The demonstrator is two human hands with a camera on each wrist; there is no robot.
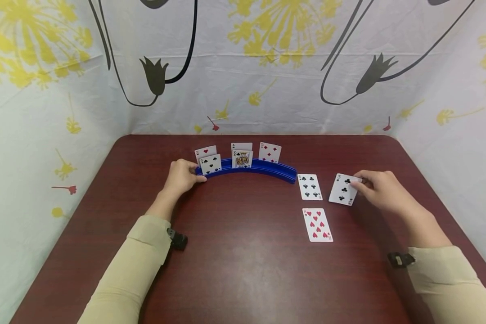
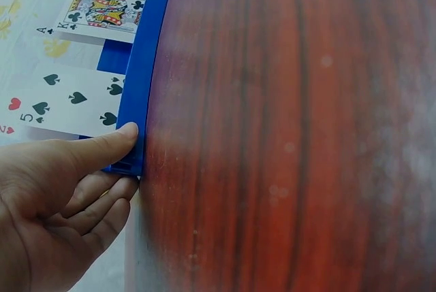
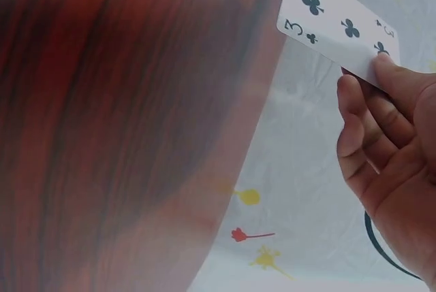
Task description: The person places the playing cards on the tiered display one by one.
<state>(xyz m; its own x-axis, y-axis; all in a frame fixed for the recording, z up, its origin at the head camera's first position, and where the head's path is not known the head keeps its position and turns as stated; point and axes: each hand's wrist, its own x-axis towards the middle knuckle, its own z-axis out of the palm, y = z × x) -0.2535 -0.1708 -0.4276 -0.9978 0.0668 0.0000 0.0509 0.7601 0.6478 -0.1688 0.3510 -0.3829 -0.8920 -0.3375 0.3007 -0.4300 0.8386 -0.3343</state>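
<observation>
My left hand (image 1: 180, 176) grips the left end of a curved blue card holder (image 1: 273, 169), thumb in front on its rim. In the holder's slots stand a two of hearts (image 1: 205, 151) behind a five of spades (image 1: 210, 164), an ace (image 1: 241, 146) behind a king of clubs (image 1: 242, 159), and a five of diamonds (image 1: 269, 152). Over the table's right side, my right hand (image 1: 382, 189) pinches a three of clubs (image 1: 342, 191) at its upper right corner, thumb on the face. The right wrist view shows this card (image 3: 334, 16) tilted, its face visible.
A six of clubs (image 1: 309, 187) lies face up just past the holder's right end. Nearer to me lies a face-up eight of hearts (image 1: 317, 225). Both are on the dark red-brown table (image 1: 243, 270). A patterned white cloth (image 1: 243, 103) hangs behind and at both sides.
</observation>
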